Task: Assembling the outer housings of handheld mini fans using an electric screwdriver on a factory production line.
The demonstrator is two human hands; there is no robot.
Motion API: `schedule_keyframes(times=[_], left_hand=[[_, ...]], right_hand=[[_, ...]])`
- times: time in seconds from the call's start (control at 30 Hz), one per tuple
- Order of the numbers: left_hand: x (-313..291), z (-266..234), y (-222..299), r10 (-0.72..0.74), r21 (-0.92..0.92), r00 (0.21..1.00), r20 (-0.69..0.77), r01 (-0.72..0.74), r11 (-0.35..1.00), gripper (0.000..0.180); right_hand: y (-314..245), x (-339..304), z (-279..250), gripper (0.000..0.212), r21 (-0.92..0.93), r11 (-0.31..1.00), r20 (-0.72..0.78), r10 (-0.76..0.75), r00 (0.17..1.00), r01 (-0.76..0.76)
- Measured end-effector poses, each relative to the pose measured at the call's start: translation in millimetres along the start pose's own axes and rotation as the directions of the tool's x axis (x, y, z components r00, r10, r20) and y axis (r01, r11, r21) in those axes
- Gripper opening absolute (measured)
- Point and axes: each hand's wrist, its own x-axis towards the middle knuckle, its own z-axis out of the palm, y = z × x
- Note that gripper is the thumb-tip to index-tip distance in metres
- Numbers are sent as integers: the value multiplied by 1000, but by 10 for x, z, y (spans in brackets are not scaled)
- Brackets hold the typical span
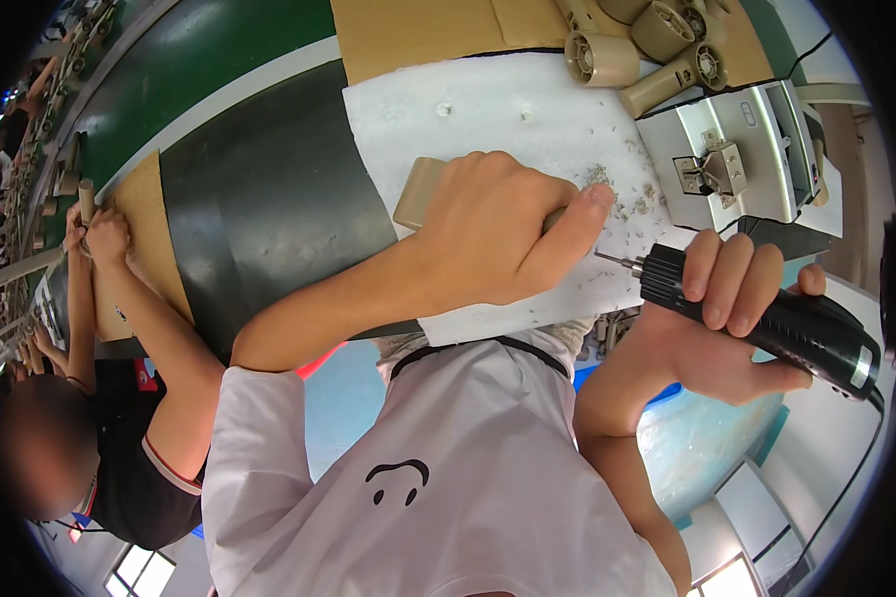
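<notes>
My left hand (503, 224) is closed round a tan plastic hair dryer housing (420, 192), whose wide end sticks out on the left of my fist. The rest of the housing is mostly hidden by my fingers. My right hand (722, 323) grips a black electric screwdriver (806, 333) with a cord at its back end. Its thin metal bit (615, 261) points left toward my left thumb, with a gap between them. Small loose screws (600, 179) lie scattered on the white foam sheet (398, 109) beyond my hands.
A silver screw feeder box (727, 154) stands at the right. Several tan hair dryer housings (602, 60) lie at the far right on cardboard (408, 35). A black mat (269, 199) covers the bench to the left, where a co-worker's hands (108, 237) hold a similar tan part.
</notes>
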Motion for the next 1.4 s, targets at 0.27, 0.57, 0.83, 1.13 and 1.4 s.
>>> schedule_keyframes(times=[0.27, 0.57, 0.83, 1.13, 1.4], left_hand=[[12, 38, -10, 28, 33, 1000, 6, -28, 999, 49], [-7, 17, 24, 2, 24, 998, 70, -4, 1000, 42], [9, -1, 35, -10, -39, 999, 46, 11, 999, 46], [-5, -26, 3, -5, -11, 999, 32, 5, 1000, 46], [-2, 3, -4, 3, -50, 999, -32, -5, 999, 50]], right_hand=[[-97, 34, 30, 68, -52, 998, 42, -32, 999, 34], [-34, 686, -740, 90, -704, 700, -171, -330, 928, 119], [80, 825, -669, 86, -827, 556, -269, -267, 926, -80], [-155, 370, -336, 69, -48, 998, -2, 27, 1000, -27], [-96, 192, 140, 50, 4, 999, 6, 48, 999, -48]])
